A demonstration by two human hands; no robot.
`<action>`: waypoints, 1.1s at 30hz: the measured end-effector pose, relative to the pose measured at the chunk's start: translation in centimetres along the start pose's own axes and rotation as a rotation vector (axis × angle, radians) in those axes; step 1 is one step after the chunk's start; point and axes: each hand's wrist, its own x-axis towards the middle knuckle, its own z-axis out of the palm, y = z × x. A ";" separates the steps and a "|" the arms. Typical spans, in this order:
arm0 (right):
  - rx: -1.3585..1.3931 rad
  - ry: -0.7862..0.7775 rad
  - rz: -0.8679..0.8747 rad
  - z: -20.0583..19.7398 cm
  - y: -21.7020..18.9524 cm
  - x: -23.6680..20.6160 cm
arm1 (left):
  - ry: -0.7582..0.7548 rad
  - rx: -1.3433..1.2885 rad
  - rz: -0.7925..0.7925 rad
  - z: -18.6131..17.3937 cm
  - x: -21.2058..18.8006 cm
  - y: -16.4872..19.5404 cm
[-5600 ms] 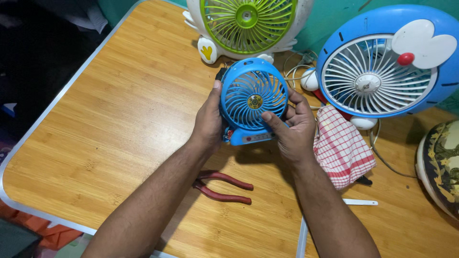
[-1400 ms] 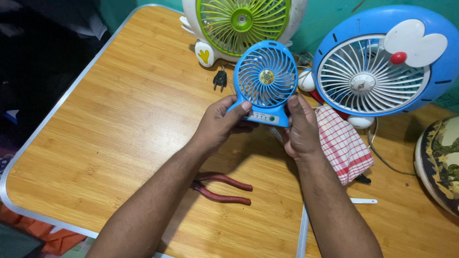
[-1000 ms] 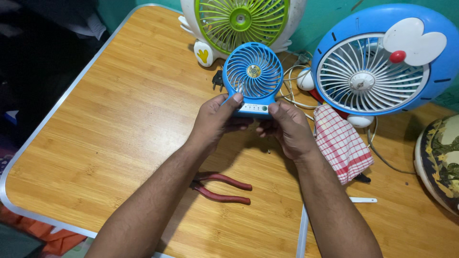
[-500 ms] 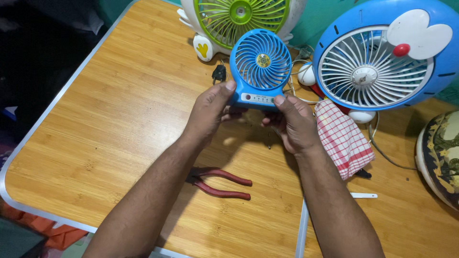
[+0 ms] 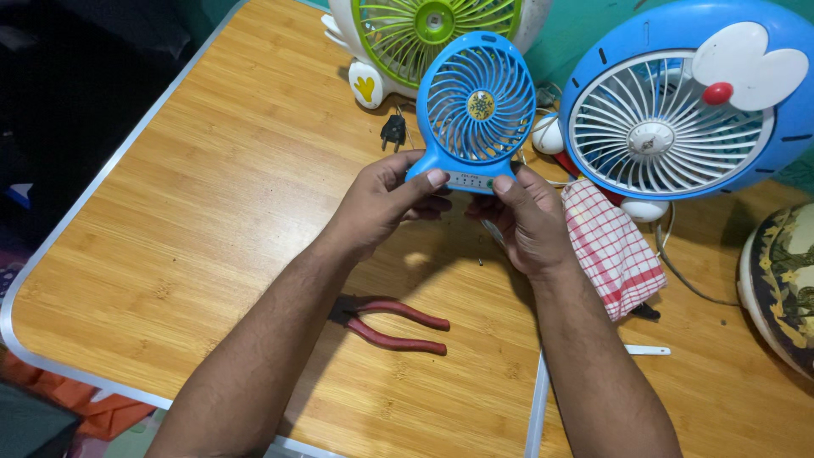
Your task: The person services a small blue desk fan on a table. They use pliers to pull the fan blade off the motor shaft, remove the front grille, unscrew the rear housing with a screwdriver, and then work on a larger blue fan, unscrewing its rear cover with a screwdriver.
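Observation:
A small blue handheld fan (image 5: 476,106) stands upright above the wooden table (image 5: 195,212), its round grille facing me. Both hands grip its base. My left hand (image 5: 381,203) holds the base's left side with the thumb on the front panel. My right hand (image 5: 526,220) holds the right side, thumb pressed on the same panel. The fan's lower body is hidden behind my fingers.
A green-and-white fan (image 5: 432,34) stands at the back, a large blue cartoon-faced fan (image 5: 678,110) to the right. Red-handled pliers (image 5: 394,322) lie near my left forearm. A red checked cloth (image 5: 610,246), a black plug (image 5: 393,131) and a round patterned object (image 5: 780,280) are also there.
The small blue fan has been lifted off the table and turned upright, held higher and farther back. Both hands have shifted down to its base.

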 end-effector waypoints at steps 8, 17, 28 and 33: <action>-0.073 -0.017 0.054 0.5 0.2 0.1 | 0.001 0.084 0.065 0.3 -0.2 -0.5; 0.056 0.057 0.164 0.2 -0.6 0.0 | -0.028 -0.135 -0.049 -0.1 -0.2 -0.2; 0.131 0.038 0.173 -0.3 -0.5 0.0 | -0.086 -0.103 -0.021 -0.1 -0.3 -0.1; 0.075 -0.055 0.088 0.2 -0.4 0.1 | 0.006 0.161 0.194 0.7 -0.5 -0.3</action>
